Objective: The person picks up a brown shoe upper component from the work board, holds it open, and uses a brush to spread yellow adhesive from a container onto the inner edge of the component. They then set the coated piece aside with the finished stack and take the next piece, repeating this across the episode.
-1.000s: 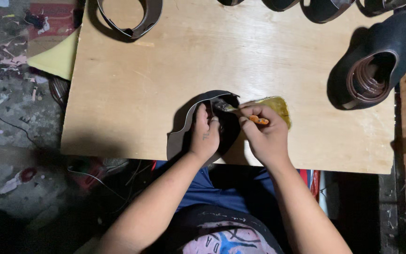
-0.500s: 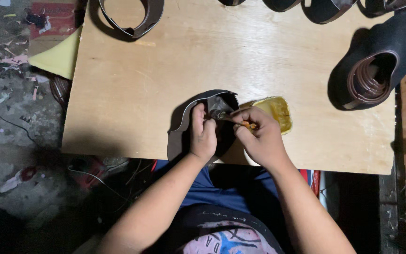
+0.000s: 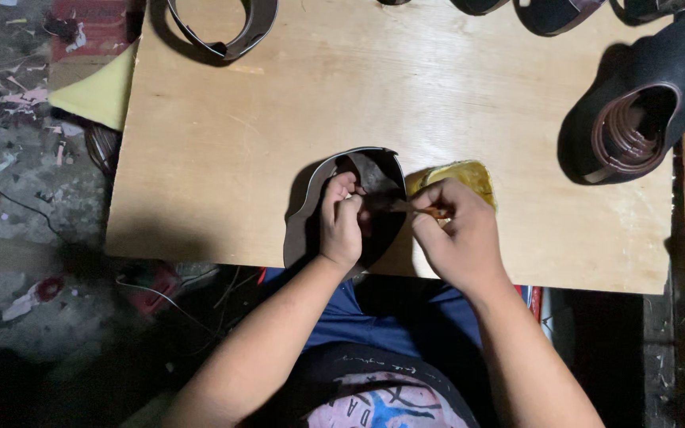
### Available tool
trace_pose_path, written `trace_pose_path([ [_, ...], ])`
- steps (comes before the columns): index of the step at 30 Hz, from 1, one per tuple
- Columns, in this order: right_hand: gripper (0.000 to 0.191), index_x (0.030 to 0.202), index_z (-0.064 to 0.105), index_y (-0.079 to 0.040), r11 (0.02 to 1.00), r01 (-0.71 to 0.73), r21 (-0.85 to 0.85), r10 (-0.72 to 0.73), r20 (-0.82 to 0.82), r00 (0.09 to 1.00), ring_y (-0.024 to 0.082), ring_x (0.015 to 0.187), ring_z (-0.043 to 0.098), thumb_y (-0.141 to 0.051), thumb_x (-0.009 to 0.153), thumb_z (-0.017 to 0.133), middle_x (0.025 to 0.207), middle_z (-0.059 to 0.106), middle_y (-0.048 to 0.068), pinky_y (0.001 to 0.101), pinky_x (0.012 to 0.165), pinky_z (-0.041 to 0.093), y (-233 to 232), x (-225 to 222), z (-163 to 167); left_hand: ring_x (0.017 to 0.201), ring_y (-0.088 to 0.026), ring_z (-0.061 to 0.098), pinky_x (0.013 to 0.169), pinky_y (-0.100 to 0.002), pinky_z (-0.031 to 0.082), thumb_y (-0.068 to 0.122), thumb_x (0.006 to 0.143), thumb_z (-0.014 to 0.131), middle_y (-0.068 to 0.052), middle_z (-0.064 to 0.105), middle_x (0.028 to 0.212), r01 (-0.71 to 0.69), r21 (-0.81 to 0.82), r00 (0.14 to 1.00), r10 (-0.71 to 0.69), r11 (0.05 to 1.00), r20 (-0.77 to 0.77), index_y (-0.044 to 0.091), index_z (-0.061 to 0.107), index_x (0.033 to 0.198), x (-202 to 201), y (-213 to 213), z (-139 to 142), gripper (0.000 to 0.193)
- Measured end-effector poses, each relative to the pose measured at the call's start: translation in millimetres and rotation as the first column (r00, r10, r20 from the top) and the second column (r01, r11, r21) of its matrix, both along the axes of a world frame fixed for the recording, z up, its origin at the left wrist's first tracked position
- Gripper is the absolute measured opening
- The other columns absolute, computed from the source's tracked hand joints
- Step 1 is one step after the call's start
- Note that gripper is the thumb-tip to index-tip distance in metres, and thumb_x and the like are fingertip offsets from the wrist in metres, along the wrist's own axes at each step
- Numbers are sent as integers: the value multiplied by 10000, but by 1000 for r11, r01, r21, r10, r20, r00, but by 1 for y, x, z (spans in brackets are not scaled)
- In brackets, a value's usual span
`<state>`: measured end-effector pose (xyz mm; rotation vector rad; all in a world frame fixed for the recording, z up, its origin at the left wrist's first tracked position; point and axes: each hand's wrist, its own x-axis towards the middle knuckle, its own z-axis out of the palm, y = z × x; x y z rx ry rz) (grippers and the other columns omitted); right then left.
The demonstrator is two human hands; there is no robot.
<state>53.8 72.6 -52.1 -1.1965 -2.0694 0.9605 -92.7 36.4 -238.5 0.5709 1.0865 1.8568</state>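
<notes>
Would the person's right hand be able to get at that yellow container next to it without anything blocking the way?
Probably yes. The right hand with its small brush sits just in front of the yellow container, which lies open on the wooden board. Nothing stands between them; the left hand is in the dark shoe upper.

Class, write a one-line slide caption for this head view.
Left hand steadies a dark shoe upper on the plywood board; right hand works a small brush inside.

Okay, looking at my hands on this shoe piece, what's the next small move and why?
Probably draw the brush in your right hand along the inside of the dark shoe upper, since its tip sits there, your left hand steadies the piece, and the yellow glue container lies just behind.
</notes>
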Motion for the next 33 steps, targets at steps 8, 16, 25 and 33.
trace_pose_path([
  [8,142,1009,668,-2,997,-71,-2,70,-113,991,144,886,650,-21,869,658,968,687,74,281,807,528,18,-6,-24,869,-135,571,789,-282,503,175,1002,595,-55,599,958,-194,-178,913,111,965,-394,24,565,1116,6,12,-2,192],
  [16,109,965,663,4,990,-125,-66,125,-2,992,137,816,641,-19,861,685,908,676,71,283,743,524,16,4,-28,661,-150,598,624,-319,507,173,1013,497,-63,608,800,-156,-342,953,50,927,-298,39,520,1086,11,9,4,155],
  [25,122,1024,669,-5,1000,14,27,-12,-73,997,134,816,636,-64,930,721,894,682,74,281,745,527,4,13,-4,811,-309,612,726,-440,492,143,1029,480,-164,615,921,-272,-180,782,108,945,-614,23,497,1090,8,0,7,137],
  [33,114,985,659,6,982,-53,180,45,48,998,162,799,629,-53,912,722,899,651,118,322,726,509,-12,-5,-37,844,-372,594,756,-481,481,174,1023,494,-220,613,923,-246,-256,785,37,935,-619,31,494,1023,3,-4,-2,143],
])
